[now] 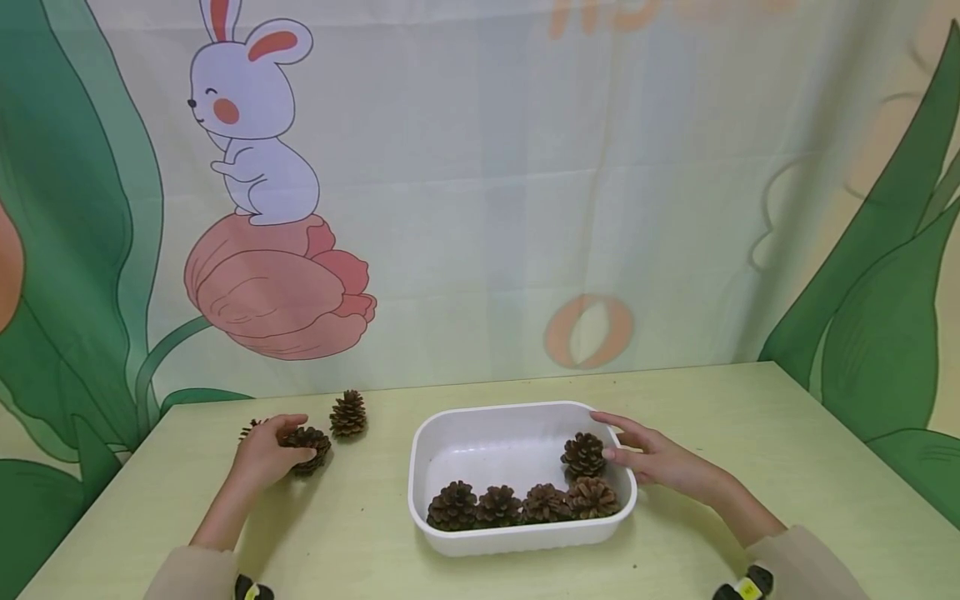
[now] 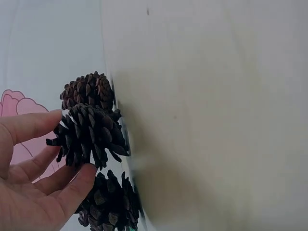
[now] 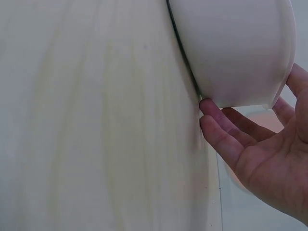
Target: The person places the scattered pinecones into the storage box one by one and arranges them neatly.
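On the left of the table, my left hand [image 1: 262, 454] holds a dark brown pine cone [image 1: 310, 450] between thumb and fingers. The left wrist view shows this pine cone [image 2: 91, 134] with its scales spread, in front of two others. One further pine cone [image 1: 348, 414] stands behind it, and another pine cone [image 1: 251, 428] is mostly hidden by the hand. My right hand [image 1: 667, 461] grips the right end of a white plastic tub [image 1: 517, 537], thumb over the rim and fingers along the outer wall. Several pine cones [image 1: 498, 506] lie inside the tub, mostly along its near wall.
The pale wooden table [image 1: 360, 533] ends at a printed cloth backdrop [image 1: 465, 208] with a rabbit and plants. Bare tabletop separates the tub from the pine cones at left.
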The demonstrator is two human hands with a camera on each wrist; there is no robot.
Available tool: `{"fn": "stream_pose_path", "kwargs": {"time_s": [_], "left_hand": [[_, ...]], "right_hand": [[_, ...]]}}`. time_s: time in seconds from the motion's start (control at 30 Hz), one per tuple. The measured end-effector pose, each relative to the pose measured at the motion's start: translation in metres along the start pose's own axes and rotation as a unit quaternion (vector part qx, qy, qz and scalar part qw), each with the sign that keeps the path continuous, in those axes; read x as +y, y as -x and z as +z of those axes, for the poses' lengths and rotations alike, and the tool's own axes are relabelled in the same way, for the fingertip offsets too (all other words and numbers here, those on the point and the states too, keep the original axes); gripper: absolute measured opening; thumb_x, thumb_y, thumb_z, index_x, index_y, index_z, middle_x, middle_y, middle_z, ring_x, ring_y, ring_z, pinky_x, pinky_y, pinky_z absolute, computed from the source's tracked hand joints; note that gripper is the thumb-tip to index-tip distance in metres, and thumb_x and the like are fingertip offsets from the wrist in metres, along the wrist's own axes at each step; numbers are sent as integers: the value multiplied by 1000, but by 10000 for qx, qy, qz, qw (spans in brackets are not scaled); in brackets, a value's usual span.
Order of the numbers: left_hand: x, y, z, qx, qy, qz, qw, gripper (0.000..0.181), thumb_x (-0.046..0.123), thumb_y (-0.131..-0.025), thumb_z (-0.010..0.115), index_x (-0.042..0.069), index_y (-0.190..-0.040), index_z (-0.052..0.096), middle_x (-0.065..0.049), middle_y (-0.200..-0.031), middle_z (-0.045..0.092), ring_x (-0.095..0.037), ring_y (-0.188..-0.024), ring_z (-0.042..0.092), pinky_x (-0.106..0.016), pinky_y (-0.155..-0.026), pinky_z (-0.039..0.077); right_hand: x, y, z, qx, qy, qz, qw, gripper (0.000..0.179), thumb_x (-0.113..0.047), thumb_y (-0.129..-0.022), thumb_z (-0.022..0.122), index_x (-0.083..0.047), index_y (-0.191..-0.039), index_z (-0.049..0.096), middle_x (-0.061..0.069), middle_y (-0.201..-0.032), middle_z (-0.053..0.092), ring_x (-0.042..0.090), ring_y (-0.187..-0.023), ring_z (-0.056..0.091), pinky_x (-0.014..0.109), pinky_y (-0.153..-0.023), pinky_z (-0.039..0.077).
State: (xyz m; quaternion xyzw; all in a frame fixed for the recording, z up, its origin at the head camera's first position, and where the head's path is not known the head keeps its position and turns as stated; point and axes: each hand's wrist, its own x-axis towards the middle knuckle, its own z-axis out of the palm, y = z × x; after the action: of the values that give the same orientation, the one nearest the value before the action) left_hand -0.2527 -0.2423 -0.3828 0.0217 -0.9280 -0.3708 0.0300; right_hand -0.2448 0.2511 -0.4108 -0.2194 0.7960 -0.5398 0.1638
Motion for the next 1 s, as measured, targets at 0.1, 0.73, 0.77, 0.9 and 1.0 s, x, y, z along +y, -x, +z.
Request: {"fn": "stream_pose_path", "kwargs": {"time_s": [0.1,0.73,0.77,0.9,1.0], "left_hand": [[-1,-1,0,-23,-80,-3,10000,54,9,-81,65,-6,-129,44,-32,-125,44,-47,-114,40,-58,-91,37],[6,7,-3,409,-226,226,9987,52,17,-78,70,-3,-123,53,-27,-117,55,-41,-104,52,-50,-80,47],[6,9,-4,459,-181,259,9984,52,18,-78,71,-3,-122,53,-26,-117,56,-40,-102,53,-48,-79,47],[12,16,-4,527,127,256,9982,54,20,-76,73,-1,-122,54,-23,-116,58,-35,-99,57,-44,-77,49],[17,21,-4,493,283,252,9981,55,21,-76,74,0,-123,55,-22,-116,58,-33,-100,57,-42,-77,49]], "right_hand": [[0,0,0,-1,1,-6,10000,58,-23,-96,45,-13,-146,18,32,-137,28,36,-115,46,38,-82,51],[3,-2,-1,43,44,13,10000,58,-24,-96,46,-13,-146,18,33,-136,30,35,-113,47,36,-79,51],[3,-2,-2,40,45,6,10000,58,-24,-96,46,-12,-146,18,33,-136,29,35,-113,47,36,-79,52],[2,-2,-2,50,27,34,10000,59,-24,-96,46,-12,-146,18,33,-136,30,33,-111,48,34,-77,52],[1,-2,-1,55,38,44,10000,59,-24,-96,47,-12,-146,18,32,-136,31,31,-110,48,33,-76,52]]}}
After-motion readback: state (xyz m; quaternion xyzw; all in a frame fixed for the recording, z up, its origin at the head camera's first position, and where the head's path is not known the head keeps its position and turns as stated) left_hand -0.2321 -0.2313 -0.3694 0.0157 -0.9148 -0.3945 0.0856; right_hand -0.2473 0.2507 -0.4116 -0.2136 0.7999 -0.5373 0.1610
